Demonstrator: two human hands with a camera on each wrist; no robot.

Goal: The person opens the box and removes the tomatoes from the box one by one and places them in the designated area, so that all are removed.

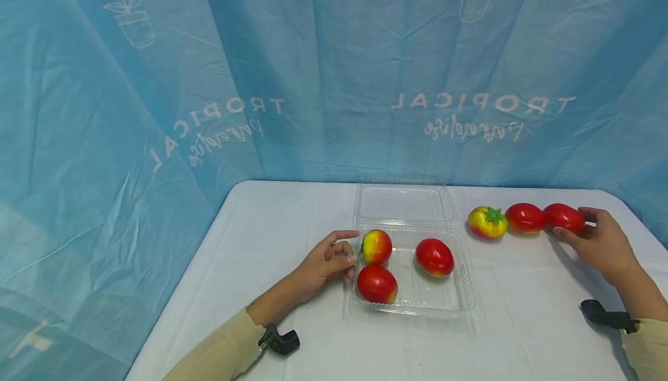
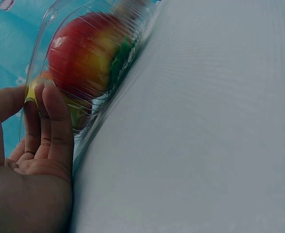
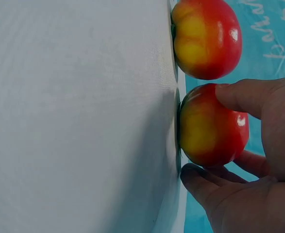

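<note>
My left hand (image 1: 326, 262) is at the left side of a clear plastic container (image 1: 425, 305), thumb and fingertips pinching its rim. In the left wrist view a red-and-yellow tomato shows through the container wall (image 2: 45, 29). Inside are a yellow-red tomato (image 1: 377, 246), a red tomato (image 1: 377, 284) in the near left corner and another red tomato (image 1: 435, 257) on the right. My right hand (image 1: 602, 245) holds the rightmost tomato (image 1: 563, 217) of a row, thumb on one side and fingers round the other. In the right wrist view this tomato (image 3: 205, 128) sits low at the table surface.
Left of the held tomato lie a red tomato (image 1: 525, 218) and a yellow-red one with a green calyx (image 1: 487, 222). The container's lid (image 1: 404, 202) is folded back behind it. A blue printed curtain (image 1: 339, 79) hangs behind the white table (image 1: 292, 218).
</note>
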